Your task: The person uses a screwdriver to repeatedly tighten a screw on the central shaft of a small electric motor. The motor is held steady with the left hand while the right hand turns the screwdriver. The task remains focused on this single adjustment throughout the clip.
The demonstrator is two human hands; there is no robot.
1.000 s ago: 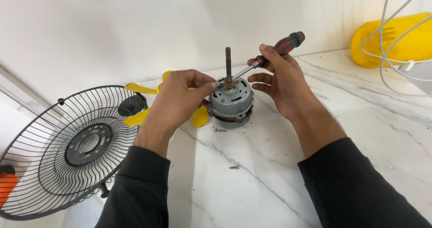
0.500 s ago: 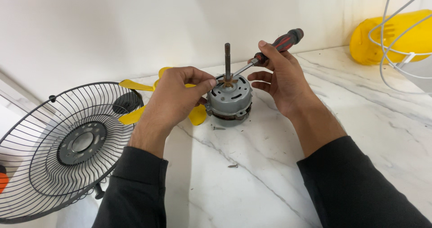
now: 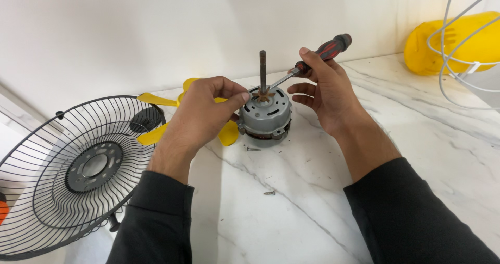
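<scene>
grey motor (image 3: 266, 117), yellow blades (image 3: 156, 99), black grille (image 3: 78, 175)

Grey fan motor (image 3: 266, 119) is standing on the white marble table (image 3: 323, 212), shaft upright, toward the far edge. Left hand (image 3: 200, 115) is pinching at the motor's top rim. Right hand (image 3: 325, 94) is gripping a red-and-black screwdriver (image 3: 317, 58), its tip angling down onto the motor's top near the shaft. Yellow fan blade (image 3: 156, 133) is lying behind the left hand. Black wire guard (image 3: 78, 175) is overhanging the left edge. Two loose screws (image 3: 269, 193) are lying before the motor. Yellow housing (image 3: 458, 40) is sitting at the far right corner.
</scene>
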